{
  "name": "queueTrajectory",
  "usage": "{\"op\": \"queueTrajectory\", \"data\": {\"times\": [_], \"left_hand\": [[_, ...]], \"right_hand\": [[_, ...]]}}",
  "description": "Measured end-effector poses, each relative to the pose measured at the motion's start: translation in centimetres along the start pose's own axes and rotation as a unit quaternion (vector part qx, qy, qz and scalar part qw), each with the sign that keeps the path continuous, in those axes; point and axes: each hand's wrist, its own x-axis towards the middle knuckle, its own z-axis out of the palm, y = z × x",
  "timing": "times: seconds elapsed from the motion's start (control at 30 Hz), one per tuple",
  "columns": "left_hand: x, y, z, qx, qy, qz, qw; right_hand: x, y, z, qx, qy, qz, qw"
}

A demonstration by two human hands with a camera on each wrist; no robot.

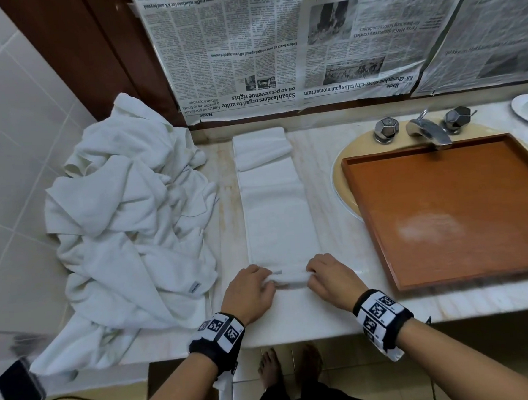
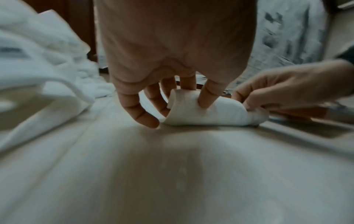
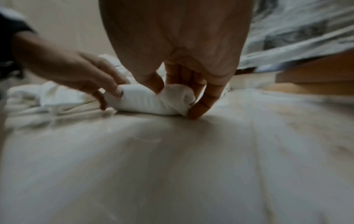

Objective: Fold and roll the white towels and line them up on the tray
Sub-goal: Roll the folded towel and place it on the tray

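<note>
A long white towel (image 1: 277,211), folded into a narrow strip, lies on the marble counter (image 1: 334,214) and runs away from me. Its far end is folded back on itself. The near end is wound into a small roll (image 1: 290,279). My left hand (image 1: 263,282) grips the roll's left end and my right hand (image 1: 318,275) grips its right end. The wrist views show each thumb pressed on the roll (image 2: 206,115) (image 3: 149,103) with fingers curled behind it. A brown wooden tray (image 1: 378,223) sits to the right, over the sink, with nothing on it.
A big heap of crumpled white towels (image 1: 128,223) covers the counter's left end. Chrome taps and a spout (image 1: 428,128) stand behind the tray, with a white dish (image 1: 526,109) at far right. Newspaper (image 1: 278,44) covers the wall. A phone (image 1: 19,391) lies low on the left.
</note>
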Motion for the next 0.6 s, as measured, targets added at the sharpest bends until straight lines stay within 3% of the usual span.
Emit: {"op": "queueTrajectory", "data": {"times": [0.3,0.43,0.6], "left_hand": [[0.7,0.1,-0.7,-0.087,0.032,-0.076,0.993],[0.7,-0.1,-0.3,-0.084,0.038,-0.084,0.992],[0.2,0.1,0.5,-0.032,0.029,-0.068,0.997]], "right_hand": [[0.8,0.3,0.2,0.086,0.056,0.050,0.993],[0.4,0.4,0.4,0.100,0.107,0.073,0.987],[0.3,0.9,0.6,0.084,0.086,0.065,0.991]]}}
